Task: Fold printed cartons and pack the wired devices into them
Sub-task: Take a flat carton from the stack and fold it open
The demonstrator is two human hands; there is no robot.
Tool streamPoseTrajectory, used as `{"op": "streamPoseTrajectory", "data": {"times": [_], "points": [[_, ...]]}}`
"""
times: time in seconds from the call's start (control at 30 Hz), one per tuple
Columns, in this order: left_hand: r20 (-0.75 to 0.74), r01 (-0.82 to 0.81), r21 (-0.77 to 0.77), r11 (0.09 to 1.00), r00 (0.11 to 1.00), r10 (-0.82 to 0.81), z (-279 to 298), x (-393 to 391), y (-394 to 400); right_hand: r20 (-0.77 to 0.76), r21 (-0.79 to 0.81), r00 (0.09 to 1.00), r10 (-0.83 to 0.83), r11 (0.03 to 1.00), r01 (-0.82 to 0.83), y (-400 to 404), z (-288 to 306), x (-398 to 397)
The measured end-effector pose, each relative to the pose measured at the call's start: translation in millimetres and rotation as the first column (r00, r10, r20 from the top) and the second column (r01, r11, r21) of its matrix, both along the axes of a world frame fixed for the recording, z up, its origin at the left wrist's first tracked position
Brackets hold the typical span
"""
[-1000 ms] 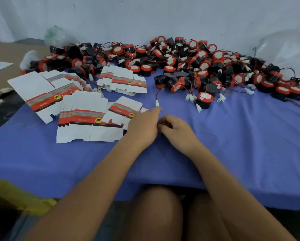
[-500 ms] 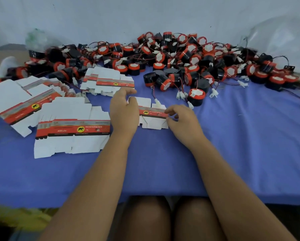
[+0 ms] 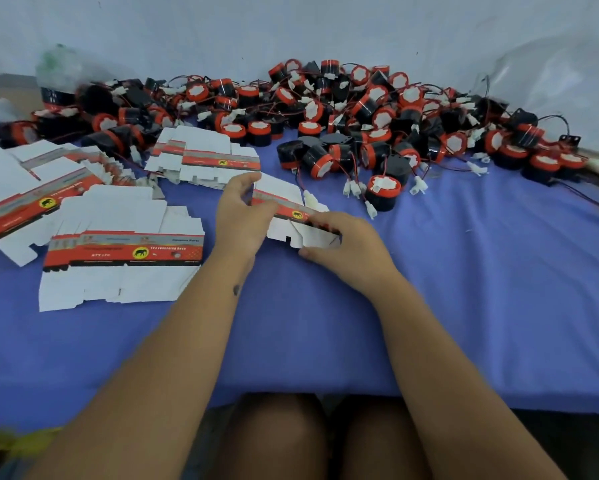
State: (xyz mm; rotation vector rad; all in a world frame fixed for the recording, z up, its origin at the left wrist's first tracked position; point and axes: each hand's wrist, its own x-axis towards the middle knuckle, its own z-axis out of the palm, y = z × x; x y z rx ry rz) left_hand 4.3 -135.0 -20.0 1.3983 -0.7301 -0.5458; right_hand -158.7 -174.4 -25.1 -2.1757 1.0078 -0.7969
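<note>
A flat white carton (image 3: 286, 209) with a red printed band lies on the purple cloth between my hands. My left hand (image 3: 241, 216) grips its left end and my right hand (image 3: 346, 242) pinches its lower right flaps. Several more flat cartons (image 3: 125, 251) lie spread to the left, with another stack (image 3: 204, 157) behind. A big heap of black and red wired devices (image 3: 360, 109) with white plugs runs along the back. One device (image 3: 383, 194) stands alone just beyond the held carton.
The purple cloth (image 3: 481, 289) covers the table; its front edge runs above my knees. A pale wall stands behind the heap. A clear plastic bag (image 3: 561, 81) sits at the far right and a plastic bottle (image 3: 57, 76) at the far left.
My hands left the spot near a white plug, took one flat carton and now hold it at both ends. The right hand has closed on the lower flaps.
</note>
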Motion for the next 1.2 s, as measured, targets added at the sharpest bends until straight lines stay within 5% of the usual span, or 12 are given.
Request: {"op": "streamPoseTrajectory", "data": {"times": [0.17, 0.33, 0.43, 0.67, 0.9, 1.03, 1.2], "points": [[0.242, 0.147, 0.158, 0.976, 0.953, -0.183, -3.4, -2.7, 4.3, 0.101, 0.126, 0.995, -0.006, 0.992, -0.006, -2.1, 2.0, -7.9], [0.451, 0.111, 0.342, 0.933, 0.852, -0.267, -4.8, -7.0, 2.4, 0.142, 0.085, 0.989, -0.034, 0.996, 0.022, -2.8, 3.9, -10.2], [0.505, 0.062, 0.328, 0.943, 0.831, -0.231, -7.2, -12.3, 2.4, 0.108, -0.021, 0.991, -0.077, 0.997, 0.08, -2.0, 3.9, -7.1], [0.472, 0.013, 0.229, 0.973, 0.873, -0.123, -5.7, -19.4, 5.4, 0.224, -0.193, 0.972, -0.067, 0.975, 0.111, 4.8, 7.8, 4.0], [0.263, 0.112, 0.142, 0.984, 0.954, -0.147, 0.2, -23.2, 7.1, 0.453, 0.186, 0.885, -0.107, 0.982, 0.023, 3.9, 10.8, 2.3], [0.409, 0.161, 0.133, 0.978, 0.89, -0.202, 2.3, -31.5, 9.4, 0.556, 0.224, 0.821, -0.131, 0.975, 0.004, 0.8, 7.8, 4.6], [0.317, 0.202, 0.083, 0.976, 0.923, -0.218, 7.0, -31.6, 10.1, 0.613, 0.229, 0.763, -0.207, 0.97, 0.079, -3.0, 4.3, 8.0]]}}
